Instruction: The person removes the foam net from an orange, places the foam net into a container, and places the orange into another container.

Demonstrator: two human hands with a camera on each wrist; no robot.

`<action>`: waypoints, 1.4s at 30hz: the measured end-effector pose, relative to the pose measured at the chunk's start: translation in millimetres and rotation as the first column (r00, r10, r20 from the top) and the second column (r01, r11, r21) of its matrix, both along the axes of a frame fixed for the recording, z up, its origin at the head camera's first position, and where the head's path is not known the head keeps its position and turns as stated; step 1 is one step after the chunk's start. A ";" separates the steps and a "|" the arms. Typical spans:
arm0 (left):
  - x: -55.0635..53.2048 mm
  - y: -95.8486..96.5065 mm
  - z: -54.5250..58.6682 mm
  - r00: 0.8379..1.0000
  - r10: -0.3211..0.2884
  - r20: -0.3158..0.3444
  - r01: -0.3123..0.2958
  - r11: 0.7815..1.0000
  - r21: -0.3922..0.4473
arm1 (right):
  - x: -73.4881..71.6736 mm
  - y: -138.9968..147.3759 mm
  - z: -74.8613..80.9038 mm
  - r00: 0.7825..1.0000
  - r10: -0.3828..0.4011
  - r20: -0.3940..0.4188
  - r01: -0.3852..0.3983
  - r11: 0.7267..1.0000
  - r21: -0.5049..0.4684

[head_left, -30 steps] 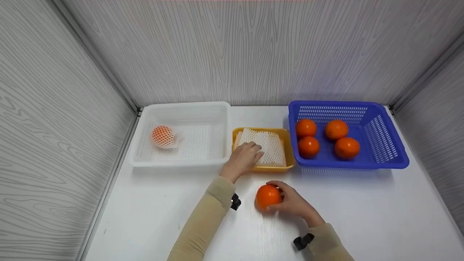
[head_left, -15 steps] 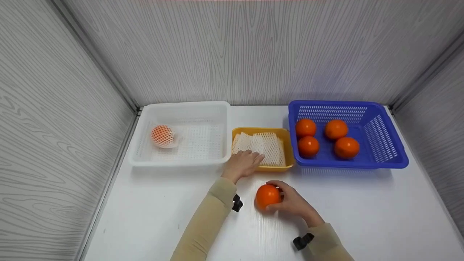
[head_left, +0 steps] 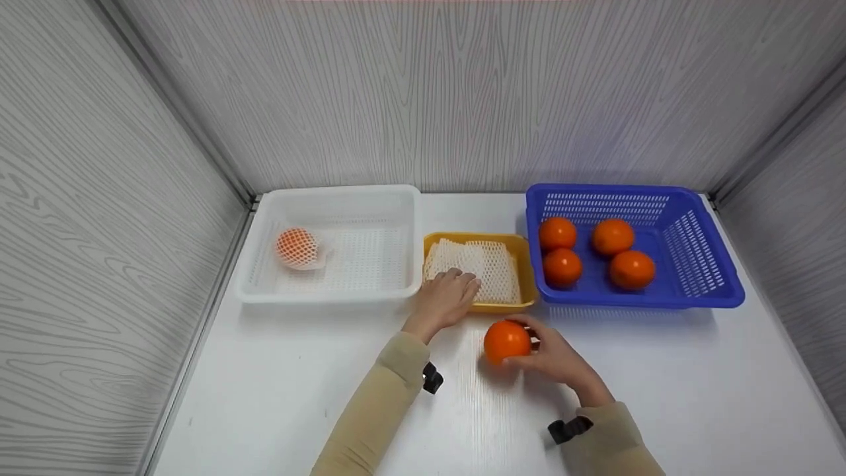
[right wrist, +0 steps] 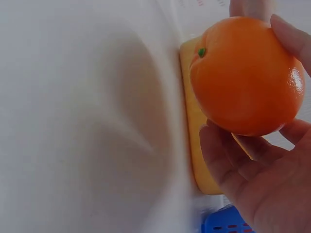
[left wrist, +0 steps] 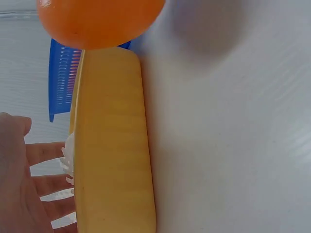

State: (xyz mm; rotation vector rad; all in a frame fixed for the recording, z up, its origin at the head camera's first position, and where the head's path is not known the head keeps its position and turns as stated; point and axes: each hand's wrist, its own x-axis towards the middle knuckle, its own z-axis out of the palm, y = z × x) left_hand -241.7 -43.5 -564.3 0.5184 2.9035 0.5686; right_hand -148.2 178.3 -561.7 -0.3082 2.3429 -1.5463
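My right hand (head_left: 554,360) grips a bright orange fruit (head_left: 506,342), thumb on one side and fingers on the other. In the right wrist view the orange (right wrist: 248,77), with a small green stem spot, is held up off the white table. My left hand (head_left: 444,299) lies over the front left rim of a small yellow tray (head_left: 499,309). White foam fruit nets (head_left: 496,264) lie stacked in that tray. In the left wrist view the fingers (left wrist: 56,208) extend, slightly spread, over the rim to the net edges, their tips partly hidden by the tray wall.
At the left, a white basket (head_left: 330,295) holds one netted orange (head_left: 297,248). A blue basket (head_left: 641,301) with several bare oranges (head_left: 632,270) stands right of the yellow tray. Grey wood-grain walls (head_left: 423,99) enclose the table's back and sides.
My left hand first drew back from the nets toward the tray's front rim, then edged forward again. My right hand has raised the orange and shifted it slightly right and toward the tray.
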 end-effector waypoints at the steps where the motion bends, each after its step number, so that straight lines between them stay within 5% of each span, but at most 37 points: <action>1: 0.8 0.5 0.9 1.000 0.001 -0.013 -0.001 1.000 0.006 | 0.3 1.2 8.6 1.000 0.000 -0.012 0.000 1.000 0.008; 4: 3.6 1.2 4.4 0.999 -0.003 -0.038 0.004 1.000 0.015 | 0.0 6.6 29.8 0.999 -0.002 -0.046 0.002 1.000 0.003; 11: 11.6 4.8 13.9 0.997 -0.016 -0.077 0.022 0.996 0.081 | -21.9 37.9 16.6 0.994 -0.040 -0.101 0.038 0.999 -0.023; 18: 22.0 14.7 16.9 0.989 -0.042 -0.142 0.061 0.989 0.136 | -34.6 61.9 40.1 0.985 -0.088 -0.146 0.088 0.996 -0.007; 29: 38.6 35.2 14.7 0.948 -0.123 -0.293 0.180 0.968 0.175 | -55.6 95.3 68.6 0.980 -0.142 -0.140 0.152 0.987 0.059; 36: 43.6 50.1 11.6 0.936 -0.171 -0.308 0.226 0.963 0.151 | -73.0 106.1 84.2 0.978 -0.155 -0.137 0.169 0.980 0.100; 42: 45.3 58.8 12.1 0.941 -0.189 -0.280 0.239 0.959 0.155 | -86.8 110.8 94.4 0.974 -0.141 -0.175 0.169 0.973 0.160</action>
